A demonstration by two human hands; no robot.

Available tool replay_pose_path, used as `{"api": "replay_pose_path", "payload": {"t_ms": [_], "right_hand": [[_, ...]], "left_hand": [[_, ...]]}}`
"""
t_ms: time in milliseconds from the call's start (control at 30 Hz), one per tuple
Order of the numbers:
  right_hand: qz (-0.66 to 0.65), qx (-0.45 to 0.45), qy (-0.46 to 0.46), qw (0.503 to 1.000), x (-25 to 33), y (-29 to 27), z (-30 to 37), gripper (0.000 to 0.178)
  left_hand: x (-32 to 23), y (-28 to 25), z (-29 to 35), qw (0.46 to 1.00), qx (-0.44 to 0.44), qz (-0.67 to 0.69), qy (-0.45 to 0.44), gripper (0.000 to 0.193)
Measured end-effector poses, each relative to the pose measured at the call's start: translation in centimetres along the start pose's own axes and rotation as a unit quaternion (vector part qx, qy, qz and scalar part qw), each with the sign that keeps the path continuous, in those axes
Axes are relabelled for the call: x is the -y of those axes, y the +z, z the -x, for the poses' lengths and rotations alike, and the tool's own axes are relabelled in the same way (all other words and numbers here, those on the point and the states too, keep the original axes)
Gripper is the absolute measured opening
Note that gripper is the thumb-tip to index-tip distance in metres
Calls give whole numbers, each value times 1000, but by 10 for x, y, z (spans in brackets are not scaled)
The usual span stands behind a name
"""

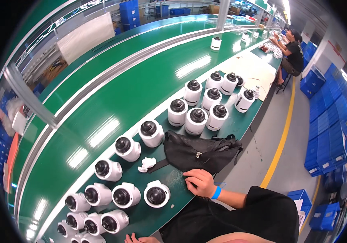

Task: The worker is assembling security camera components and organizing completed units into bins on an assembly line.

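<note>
My right hand (199, 183), with a blue band at the wrist, rests at the edge of the green worktable (163, 205), fingers loosely extended and holding nothing. Just beyond it lies a black bag (195, 152) with a small metal clasp. My left hand (139, 239) shows only in part at the lower edge, fingers apart with nothing seen in them. Nearest the hands is a white round housing with a black ribbed centre (157, 194). Several like it (126, 195) lie tilted to the left. A crumpled white piece (147, 164) sits beside the bag's strap.
More white housings (195, 120) stand upright past the bag. A green conveyor belt (141, 81) runs alongside, carrying a few housings (216, 43). Farther along the table sits another person (293, 52). Blue bins (327, 125) are stacked across the aisle at right.
</note>
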State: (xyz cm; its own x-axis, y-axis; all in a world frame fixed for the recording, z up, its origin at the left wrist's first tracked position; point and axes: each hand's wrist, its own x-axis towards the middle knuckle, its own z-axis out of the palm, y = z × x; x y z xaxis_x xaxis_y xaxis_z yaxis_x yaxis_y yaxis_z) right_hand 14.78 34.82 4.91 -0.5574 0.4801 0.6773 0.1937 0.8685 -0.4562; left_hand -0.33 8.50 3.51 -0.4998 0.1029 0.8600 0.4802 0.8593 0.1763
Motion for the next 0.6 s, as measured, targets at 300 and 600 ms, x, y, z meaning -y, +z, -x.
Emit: {"api": "replay_pose_path", "payload": {"t_ms": [300, 600], "right_hand": [[-11, 3, 10, 1000, -2, 13, -9, 12], [-15, 11, 7, 1000, 2, 12, -7, 13]], "left_hand": [[37, 23, 36, 995, 75, 59, -37, 36], [35, 19, 39, 994, 59, 57, -71, 31]]}}
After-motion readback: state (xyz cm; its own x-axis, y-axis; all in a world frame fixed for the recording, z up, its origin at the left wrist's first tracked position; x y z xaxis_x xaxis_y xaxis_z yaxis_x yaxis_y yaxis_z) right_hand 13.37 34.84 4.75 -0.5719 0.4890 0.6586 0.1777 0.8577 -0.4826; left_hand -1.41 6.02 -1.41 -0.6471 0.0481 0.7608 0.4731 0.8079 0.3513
